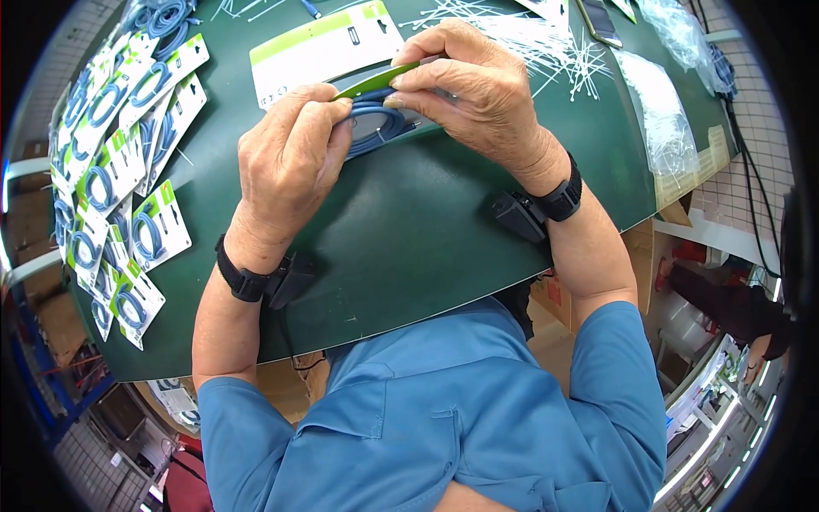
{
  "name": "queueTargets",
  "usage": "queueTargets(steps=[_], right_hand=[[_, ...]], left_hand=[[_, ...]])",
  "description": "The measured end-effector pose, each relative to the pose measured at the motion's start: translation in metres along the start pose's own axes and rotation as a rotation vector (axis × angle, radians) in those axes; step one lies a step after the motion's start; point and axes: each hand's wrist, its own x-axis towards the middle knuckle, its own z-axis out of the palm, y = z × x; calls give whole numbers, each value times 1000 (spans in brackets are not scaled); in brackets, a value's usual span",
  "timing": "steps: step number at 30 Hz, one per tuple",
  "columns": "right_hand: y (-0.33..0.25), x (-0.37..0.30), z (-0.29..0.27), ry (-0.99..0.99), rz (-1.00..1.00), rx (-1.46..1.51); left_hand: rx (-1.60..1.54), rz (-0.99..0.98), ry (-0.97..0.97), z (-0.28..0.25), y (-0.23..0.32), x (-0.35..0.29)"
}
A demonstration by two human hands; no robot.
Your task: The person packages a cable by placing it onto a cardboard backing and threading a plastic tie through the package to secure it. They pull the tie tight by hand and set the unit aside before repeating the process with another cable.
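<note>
Between my two hands, above the green table, is a green-edged packaging card (380, 81), tilted so that mostly its edge shows. A coiled blue cable (375, 128) hangs against the card's near side. My left hand (294, 158) pinches the card's left end beside the coil. At the right end, the fingers of my right hand (473, 85) close on the card; whether they also hold a cable tie is hidden. Behind them a flat green-and-white card (320, 51) lies on the table.
Many finished-looking cards with blue coils (102, 183) pile up at the left. White cable ties (520, 43) lie scattered at the back right, near a phone (600, 21) and a clear bag of ties (657, 119). The table's near edge (409, 318) runs in front of my body.
</note>
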Motion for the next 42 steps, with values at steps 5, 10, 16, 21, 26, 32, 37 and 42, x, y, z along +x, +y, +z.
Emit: queueTargets(steps=[5, 10, 16, 21, 26, 32, 37, 42], right_hand=[[-2, 3, -9, -43, 22, -1], [15, 4, -31, 79, 243, 79], [50, -10, -57, -1, 627, -186], [50, -16, -50, -272, 603, -274], [53, -17, -41, -401, 594, -327], [51, -22, -31, -372, 427, -410], [48, -18, -35, -304, 455, -386], [51, -21, -34, -341, 526, -430]], left_hand=[[-39, 9, 12, 0, 4, 3], [-13, -17, 5, -9, 5, 0], [-62, 44, -9, -6, 19, 5], [-69, 100, -17, -1, 37, 3], [-104, 146, -15, 3, 37, 0], [-121, 147, -20, 4, 35, -2], [-112, 153, -47, 2, 34, 1], [-112, 158, -23, 0, 32, 5]])
